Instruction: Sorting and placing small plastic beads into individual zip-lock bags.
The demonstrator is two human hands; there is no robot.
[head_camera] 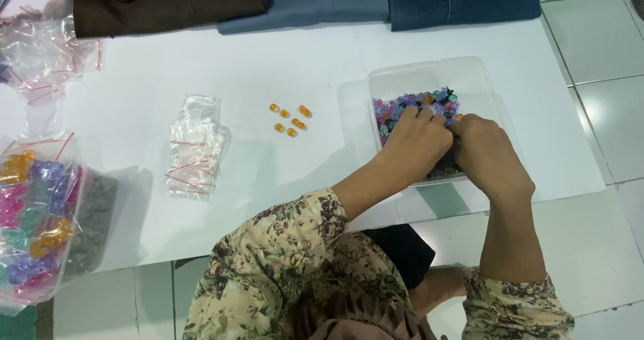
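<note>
With your left hand and right hand both curled down among the mixed beads in the clear tub, each grip's pinch hidden, part them slowly and lift one orange bead to join the orange beads on the tabletop.

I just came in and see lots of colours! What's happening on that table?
A person sits at a white table with both hands in a clear plastic tub of mixed coloured beads. The left hand and right hand are picking among them. A few orange beads lie beside a pile of small clear bags. Filled bead bags sit at the left edge.
</note>
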